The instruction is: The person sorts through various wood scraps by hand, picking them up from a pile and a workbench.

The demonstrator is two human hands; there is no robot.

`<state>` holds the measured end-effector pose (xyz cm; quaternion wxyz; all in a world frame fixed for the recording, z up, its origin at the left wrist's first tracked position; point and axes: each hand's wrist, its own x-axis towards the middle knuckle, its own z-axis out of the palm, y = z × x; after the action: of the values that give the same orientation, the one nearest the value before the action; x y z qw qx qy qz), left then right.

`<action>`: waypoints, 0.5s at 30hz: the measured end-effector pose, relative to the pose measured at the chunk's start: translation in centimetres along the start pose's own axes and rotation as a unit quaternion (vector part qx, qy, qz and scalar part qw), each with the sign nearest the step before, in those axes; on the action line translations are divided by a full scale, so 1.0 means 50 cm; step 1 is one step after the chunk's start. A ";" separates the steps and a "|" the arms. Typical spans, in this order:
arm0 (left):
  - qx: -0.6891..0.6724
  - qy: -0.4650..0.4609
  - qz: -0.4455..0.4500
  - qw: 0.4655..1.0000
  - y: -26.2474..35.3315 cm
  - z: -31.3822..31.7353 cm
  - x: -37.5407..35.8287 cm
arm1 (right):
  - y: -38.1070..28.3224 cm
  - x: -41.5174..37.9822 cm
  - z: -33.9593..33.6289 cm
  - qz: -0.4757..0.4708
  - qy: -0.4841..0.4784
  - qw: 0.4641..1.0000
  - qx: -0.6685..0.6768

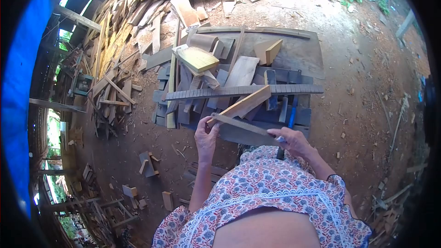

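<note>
My left hand (206, 136) is closed around the near end of a short wooden board (245, 102), which slants up to the right. The board's far part rests by a long dark wooden strip (197, 94) scored with many cross lines. My right hand (295, 141) grips a long, flat grey hand tool (241, 124) by its end. Its narrow blade reaches left, and its tip is at the board's near end, close to my left fingers. Whether it is a saw or a file I cannot make out.
A low work surface (308, 48) bears several planks and offcuts, including a pale yellow block (196, 58) and a blue-handled tool (292, 112). A scrap-wood heap (144, 11) lies at the upper left. Small wooden pieces (148, 165) are scattered on the dirt floor (353, 124).
</note>
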<state>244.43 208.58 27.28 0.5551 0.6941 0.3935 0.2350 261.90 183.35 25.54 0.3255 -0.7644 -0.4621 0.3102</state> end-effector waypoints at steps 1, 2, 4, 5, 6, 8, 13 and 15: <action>0.000 0.000 0.000 1.000 0.005 0.002 -0.003 | 0.030 0.006 0.012 0.000 0.000 1.000 0.000; 0.018 -0.001 0.042 0.999 0.016 0.009 -0.009 | 0.066 0.012 0.020 0.055 0.073 0.995 0.031; 0.035 -0.001 0.084 0.996 0.031 0.016 -0.017 | 0.096 0.008 0.006 0.163 0.158 0.974 -0.031; 0.059 -0.004 0.103 0.993 0.035 0.019 -0.020 | 0.100 0.001 0.008 0.164 0.157 0.973 -0.031; 0.082 -0.007 0.121 0.989 0.036 0.023 -0.022 | 0.065 -0.008 -0.012 0.161 0.130 0.977 0.057; 0.085 -0.009 0.108 0.990 0.029 0.022 -0.024 | -0.020 -0.026 -0.036 0.169 0.030 0.965 0.199; 0.041 -0.002 0.062 0.997 0.042 0.010 -0.030 | 0.013 -0.031 0.022 0.076 -0.001 0.985 0.153; -0.026 0.012 0.073 0.997 0.069 0.003 -0.038 | 0.064 -0.031 0.029 0.185 0.073 0.974 0.104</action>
<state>244.42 206.69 30.74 0.5499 0.7032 0.3424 0.2931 261.80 181.10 22.44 0.3734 -0.8191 -0.2528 0.3546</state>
